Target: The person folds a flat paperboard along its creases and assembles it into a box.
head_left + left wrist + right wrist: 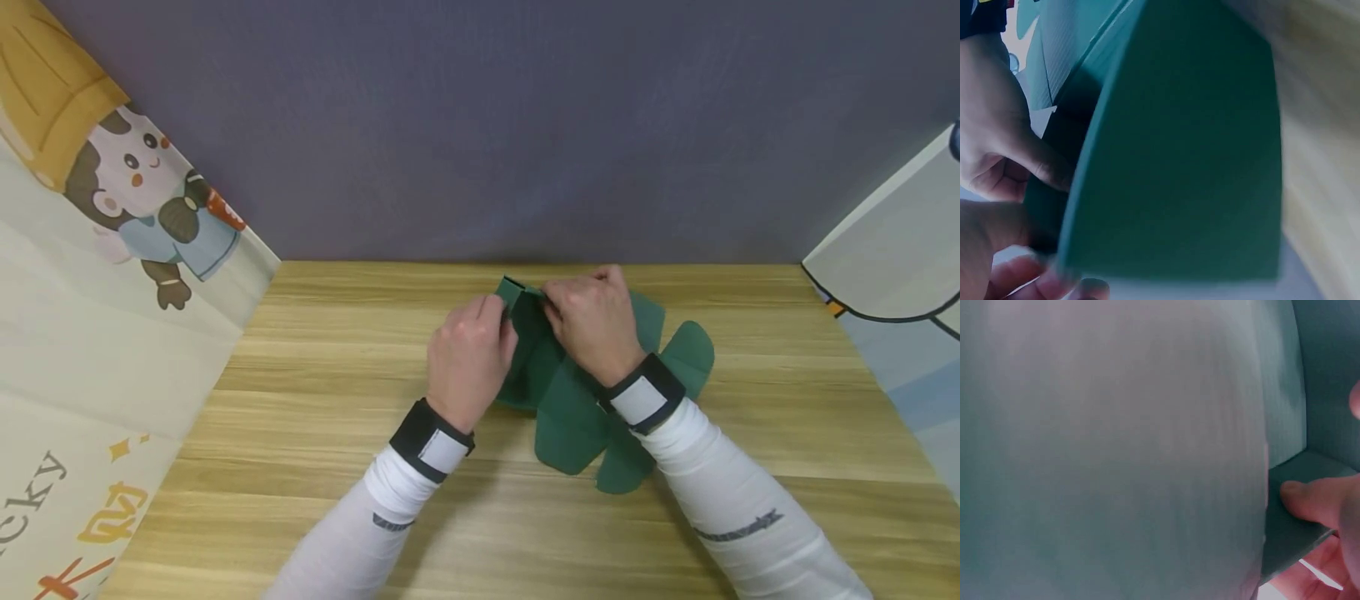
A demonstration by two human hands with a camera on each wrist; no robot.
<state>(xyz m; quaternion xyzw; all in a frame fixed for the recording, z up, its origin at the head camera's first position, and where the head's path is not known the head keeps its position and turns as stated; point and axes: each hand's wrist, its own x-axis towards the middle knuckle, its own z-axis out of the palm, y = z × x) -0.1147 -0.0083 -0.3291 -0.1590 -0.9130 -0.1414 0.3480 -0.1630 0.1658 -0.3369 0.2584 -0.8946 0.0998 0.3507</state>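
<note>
A partly folded green cardboard box [572,421] sits at the far middle of the table, its rounded flaps spread toward the right and front. At its left end, my left hand [468,354] grips a wall by the edge, fingers curled. My right hand [596,321] pinches the far wall close to the same corner. In the left wrist view a broad box panel [1179,156] fills the middle and hides part of both hands' fingers. Another flap [1116,456] covers most of the right wrist view, where a thumb [1310,499] presses on the inside of a panel.
The wooden table [337,333] runs back to a dark grey-blue wall [480,125]. Light cloth with cartoon prints [90,333] borders it on the left, and a printed sheet [892,242] on the right. White sleeves and black wrist straps cover the forearms.
</note>
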